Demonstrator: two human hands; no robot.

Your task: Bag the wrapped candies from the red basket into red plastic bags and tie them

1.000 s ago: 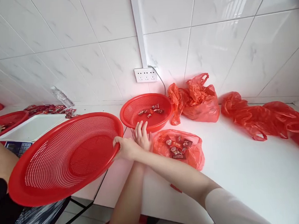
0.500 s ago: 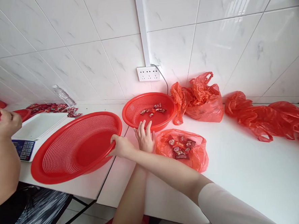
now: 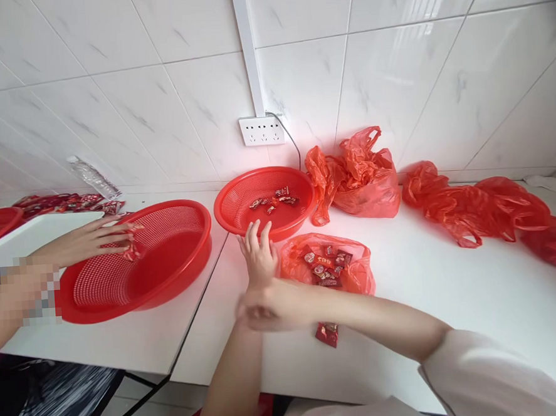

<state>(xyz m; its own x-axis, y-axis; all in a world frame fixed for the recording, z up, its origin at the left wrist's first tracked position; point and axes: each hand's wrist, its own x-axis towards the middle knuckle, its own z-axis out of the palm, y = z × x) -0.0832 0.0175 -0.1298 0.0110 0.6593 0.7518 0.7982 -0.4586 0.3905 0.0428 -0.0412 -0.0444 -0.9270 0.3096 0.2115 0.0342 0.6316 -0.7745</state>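
Note:
My left hand (image 3: pixel 259 254) stands on the white counter with its fingers up and apart, holding nothing, between a small red basket (image 3: pixel 240 201) with several candies and a red plastic bag of candies (image 3: pixel 328 264). My right hand (image 3: pixel 264 309) crosses over my left forearm and is smeared by motion, so its fingers cannot be read. One wrapped red candy (image 3: pixel 327 333) lies on the counter just right of it. A large red perforated basket (image 3: pixel 168 265) sits flat to the left, apart from both my hands.
A co-worker's hand (image 3: pixel 91 241) reaches over the large basket's rim with a red candy at its fingertips. Behind it are a white scale tray (image 3: pixel 29 231), a plastic bottle (image 3: pixel 92 178) and loose candies. Crumpled red bags (image 3: pixel 356 178) (image 3: pixel 475 202) lie by the tiled wall.
My right hand has let go of the large basket and pulled back toward me. The basket has settled flat on the table. The co-worker's hand has reached into it.

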